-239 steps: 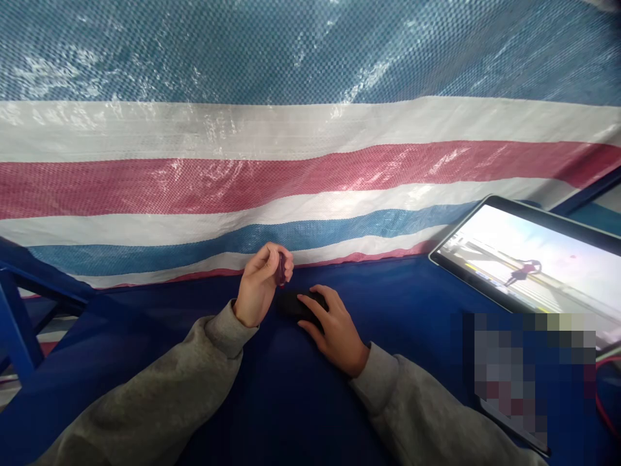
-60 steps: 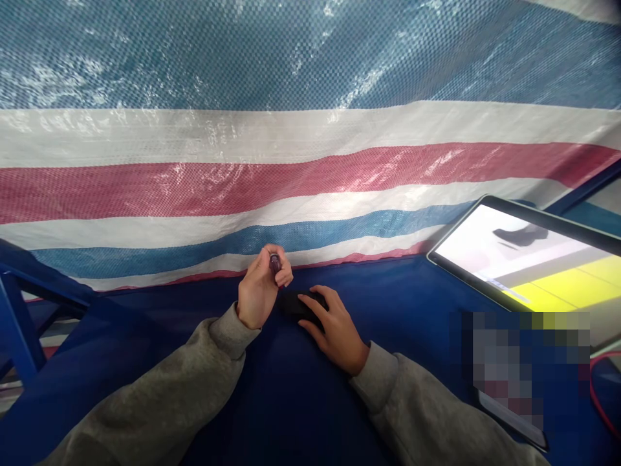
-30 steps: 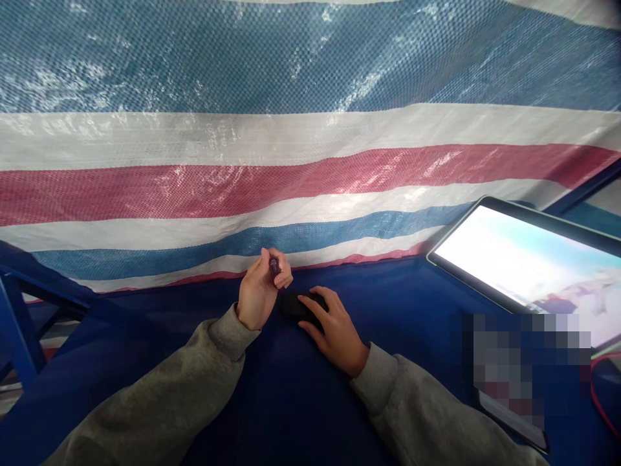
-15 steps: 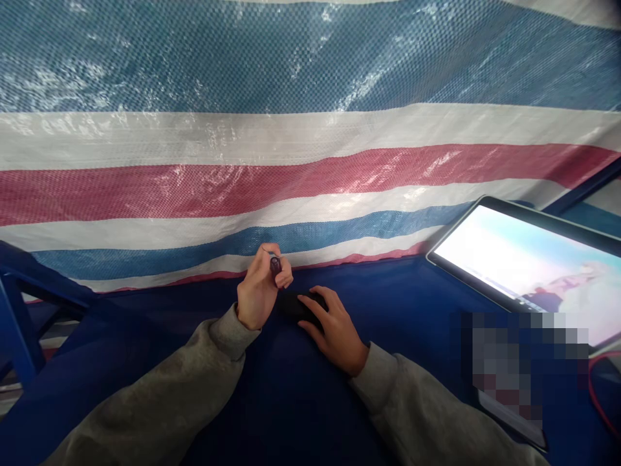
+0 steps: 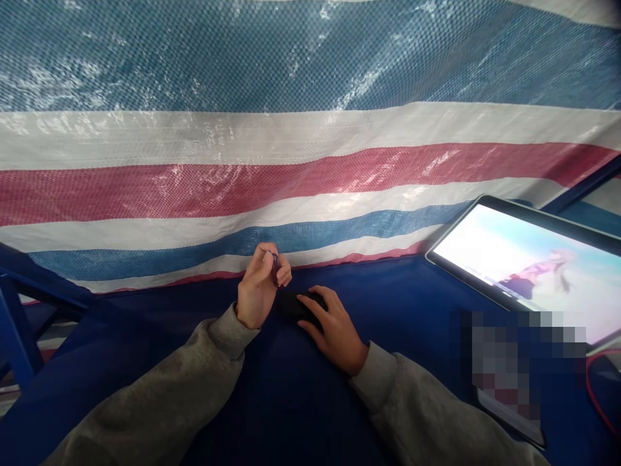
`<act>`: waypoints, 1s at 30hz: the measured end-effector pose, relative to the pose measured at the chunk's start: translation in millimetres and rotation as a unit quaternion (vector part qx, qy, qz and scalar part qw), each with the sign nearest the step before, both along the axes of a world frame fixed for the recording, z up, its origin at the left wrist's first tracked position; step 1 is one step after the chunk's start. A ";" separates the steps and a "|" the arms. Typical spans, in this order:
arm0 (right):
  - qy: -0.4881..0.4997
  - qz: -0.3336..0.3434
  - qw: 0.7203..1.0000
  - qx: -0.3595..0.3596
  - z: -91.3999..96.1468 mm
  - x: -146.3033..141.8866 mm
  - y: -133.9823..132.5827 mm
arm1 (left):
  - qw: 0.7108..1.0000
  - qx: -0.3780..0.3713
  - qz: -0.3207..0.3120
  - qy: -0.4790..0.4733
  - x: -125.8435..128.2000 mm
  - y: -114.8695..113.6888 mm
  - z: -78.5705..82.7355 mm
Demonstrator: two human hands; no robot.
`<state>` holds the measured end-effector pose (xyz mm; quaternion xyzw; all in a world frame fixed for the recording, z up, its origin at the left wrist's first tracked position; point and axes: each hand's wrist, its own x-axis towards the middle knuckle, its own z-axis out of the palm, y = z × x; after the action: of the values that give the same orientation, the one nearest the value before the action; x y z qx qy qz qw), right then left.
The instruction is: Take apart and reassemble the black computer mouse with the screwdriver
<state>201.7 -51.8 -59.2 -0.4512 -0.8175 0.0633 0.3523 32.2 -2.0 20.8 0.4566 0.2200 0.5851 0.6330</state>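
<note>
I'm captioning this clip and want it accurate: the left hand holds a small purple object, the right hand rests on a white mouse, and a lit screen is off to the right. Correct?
Not quite: the mouse is black, not white, as the head view shows. The left hand does hold a small purple object, the right hand rests on that mouse, and a lit screen is off to the right.

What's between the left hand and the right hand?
Head view: a black mouse on the dark blue surface, partly under the right hand, its uncovered end toward the left hand.
</note>
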 end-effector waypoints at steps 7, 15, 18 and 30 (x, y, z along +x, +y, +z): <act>0.000 -0.001 1.000 -0.005 1.3 -0.1 -0.4 | 1.000 -0.002 0.010 0.027 2.0 0.2 1.3; -0.007 -0.006 1.000 0.005 -0.3 -0.4 0.4 | 0.999 0.015 0.007 0.031 -0.6 0.5 -0.9; -0.006 -0.005 1.000 0.001 -0.1 -0.6 0.3 | 0.999 0.014 0.012 0.036 0.3 -0.1 0.5; 0.004 0.005 1.000 -0.011 0.4 -0.4 -0.5 | 0.999 0.008 0.019 0.038 1.0 0.6 -0.3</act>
<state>201.3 -52.3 -58.8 -0.4507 -0.8176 0.0754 0.3503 33.3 -1.4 20.5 0.4796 0.2473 0.5809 0.6094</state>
